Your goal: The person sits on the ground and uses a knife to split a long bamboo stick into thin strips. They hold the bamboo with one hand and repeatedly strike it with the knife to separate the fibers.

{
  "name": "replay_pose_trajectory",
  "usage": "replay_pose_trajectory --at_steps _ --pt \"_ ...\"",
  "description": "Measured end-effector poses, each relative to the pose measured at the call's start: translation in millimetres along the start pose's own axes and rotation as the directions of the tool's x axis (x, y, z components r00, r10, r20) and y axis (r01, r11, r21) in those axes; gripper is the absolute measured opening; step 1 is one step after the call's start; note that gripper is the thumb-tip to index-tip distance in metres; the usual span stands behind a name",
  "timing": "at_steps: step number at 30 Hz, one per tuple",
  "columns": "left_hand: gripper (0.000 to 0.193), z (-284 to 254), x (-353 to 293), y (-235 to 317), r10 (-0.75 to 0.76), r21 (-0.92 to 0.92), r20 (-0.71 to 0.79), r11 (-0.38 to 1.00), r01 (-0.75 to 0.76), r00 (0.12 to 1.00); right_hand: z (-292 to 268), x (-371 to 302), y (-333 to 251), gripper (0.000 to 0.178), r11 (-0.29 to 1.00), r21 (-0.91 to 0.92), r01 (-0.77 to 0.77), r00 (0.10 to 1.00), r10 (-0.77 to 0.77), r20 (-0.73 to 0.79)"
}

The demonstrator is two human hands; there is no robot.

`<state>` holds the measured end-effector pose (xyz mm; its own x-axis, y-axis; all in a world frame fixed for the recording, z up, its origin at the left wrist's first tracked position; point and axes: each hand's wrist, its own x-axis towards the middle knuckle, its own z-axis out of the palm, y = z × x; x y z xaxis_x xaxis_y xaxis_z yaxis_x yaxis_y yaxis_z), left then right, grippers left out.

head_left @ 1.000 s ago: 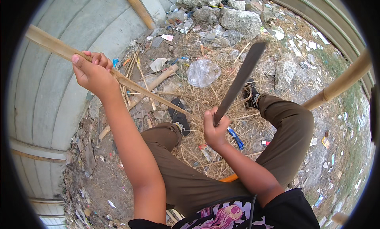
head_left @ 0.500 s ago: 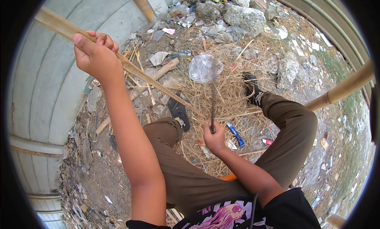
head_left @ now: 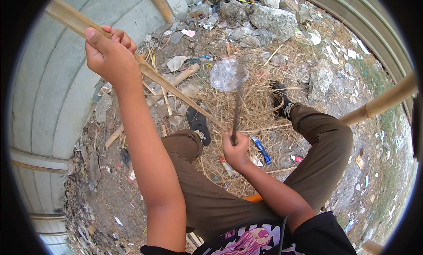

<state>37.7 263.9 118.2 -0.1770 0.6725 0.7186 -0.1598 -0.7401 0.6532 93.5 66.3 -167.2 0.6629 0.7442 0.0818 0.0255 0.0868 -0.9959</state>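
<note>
My left hand [head_left: 112, 59] is raised at the upper left, its fingers wrapped round a long split bamboo strip [head_left: 176, 93]. The strip slants down to the right, and its lower end comes beside my right hand [head_left: 235, 150]. In that closed hand is a long, dark, narrow blade [head_left: 237, 107], probably a machete, pointing away from me; its tip is blurred. Whether blade and strip touch, I cannot tell. A blue box cutter [head_left: 261, 150] lies on the straw just right of my right hand. Beyond the blade sits a crumpled clear plastic bag [head_left: 225, 75].
Both my legs are spread around the straw [head_left: 260, 109]. A thick bamboo pole [head_left: 381, 98] slants in from the right. Cut bamboo [head_left: 184, 75] lies beyond my left foot. Grey wall panels [head_left: 48, 92] stand on the left. Rocks [head_left: 273, 21] and litter lie at the back.
My right hand has moved slightly left and up with the blade. The left hand and the bamboo strip have shifted a little to the right.
</note>
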Motion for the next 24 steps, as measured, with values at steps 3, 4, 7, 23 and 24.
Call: replay_pose_trajectory --at_steps 3,4,7,23,24 --pt "0.046 -5 1 -6 0.039 0.084 -0.043 0.996 -0.035 0.998 -27 2 62 0.027 0.610 -0.539 -0.580 0.617 0.762 0.198" --pt "0.046 -10 5 -6 0.013 0.052 -0.055 0.999 -0.010 0.998 -32 5 73 0.030 0.674 -0.620 -0.402 0.764 0.620 0.178" --pt "0.046 -23 6 -8 -0.022 0.023 -0.061 0.999 0.023 0.998 -19 31 23 0.032 0.813 -0.541 -0.217 0.919 0.356 0.167" --pt "0.044 -7 16 -10 -0.012 -0.041 -0.018 0.999 0.011 1.000 -30 1 40 0.050 0.602 -0.725 -0.335 0.765 0.623 0.164" --pt "0.043 -6 16 -9 -0.014 -0.041 -0.023 0.999 0.013 1.000 -26 -5 45 0.051 0.627 -0.715 -0.311 0.796 0.582 0.165"
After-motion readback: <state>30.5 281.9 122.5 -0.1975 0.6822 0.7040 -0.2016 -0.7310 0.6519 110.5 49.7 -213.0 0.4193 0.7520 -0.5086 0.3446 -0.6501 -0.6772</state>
